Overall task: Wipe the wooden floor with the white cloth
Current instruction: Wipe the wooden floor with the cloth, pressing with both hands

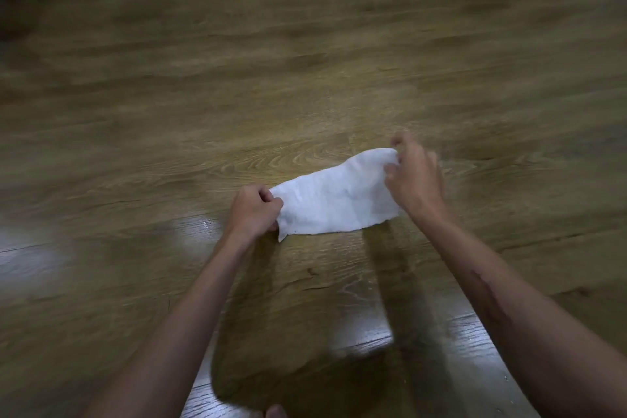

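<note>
White cloth [334, 197]: stretched flat between both hands, over the wooden floor [305, 78]; contact with the boards could not be told. Left hand [252, 212] pinched its near-left end with curled fingers; right hand [414, 176] pinched its far-right end.

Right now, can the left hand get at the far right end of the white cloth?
Probably not freely: the right hand already grips that end of the white cloth, while the left hand holds the opposite end.

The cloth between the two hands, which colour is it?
White, with a few faint dark specks; the cloth shows best in the head view.
</note>
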